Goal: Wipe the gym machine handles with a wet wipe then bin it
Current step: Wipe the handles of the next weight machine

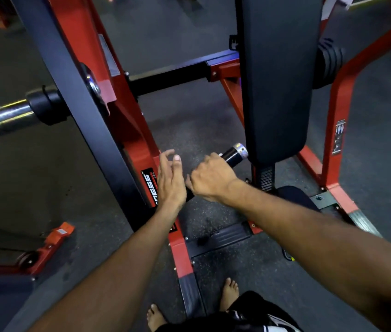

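Black rubber handle [231,155] on this red and dark-blue gym machine [127,130] is the landmark for everything below. It runs diagonally, long axis going from lower left up to upper right, and its silver end cap points at the bottom of the black back pad [278,75], nearly touching it. Right hand [210,179] is wrapped around the handle just below that cap, fingers curled under, knuckles up. Can't tell if there's a wipe tucked inside that fist, nothing pokes out. Left hand [170,180] sits just beside the handle's lower end, fingers loose and spread, holding nothing, right next to the right hand's thumb side. Chrome weight bar [0,121] sticks out well off to the left of the handle. Bare feet [230,293] on the speckled rubber floor [201,125], well below the handle.
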Motion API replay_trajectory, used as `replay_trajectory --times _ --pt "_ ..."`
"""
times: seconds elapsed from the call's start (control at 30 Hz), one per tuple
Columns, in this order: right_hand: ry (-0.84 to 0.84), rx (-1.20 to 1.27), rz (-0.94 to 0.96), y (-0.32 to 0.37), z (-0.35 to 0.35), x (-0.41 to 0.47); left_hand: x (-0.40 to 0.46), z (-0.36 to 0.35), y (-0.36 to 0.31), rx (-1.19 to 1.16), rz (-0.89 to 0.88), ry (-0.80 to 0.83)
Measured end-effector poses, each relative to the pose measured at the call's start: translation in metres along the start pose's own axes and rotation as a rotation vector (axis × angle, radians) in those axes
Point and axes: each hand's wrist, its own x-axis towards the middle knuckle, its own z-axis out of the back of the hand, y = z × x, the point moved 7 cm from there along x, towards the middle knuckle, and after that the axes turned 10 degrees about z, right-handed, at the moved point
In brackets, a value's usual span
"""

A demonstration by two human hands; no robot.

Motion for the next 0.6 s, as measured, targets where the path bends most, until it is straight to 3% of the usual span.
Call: replay_trajectory --times 0.1,0.27,0.37,0.6 --pt "-0.073 -0.017 -0.021 -0.001 -0.001 0.001 -0.001 0.006 0.003 -0.031 -0.018 -0.033" --pt "0.030 0.107 -0.026 -0.048 -0.008 -0.012 -0.003 0.003 0.002 -0.044 0.014 0.046" --pt "0.033 0.362 0.004 -0.069 -0.004 -0.025 -0.003 -0.004 0.004 -0.032 0.031 0.127" --pt "-0.359 0.489 -0.009 -0.036 -0.012 -0.092 0.006 -0.021 -0.002 0.070 0.051 0.311"
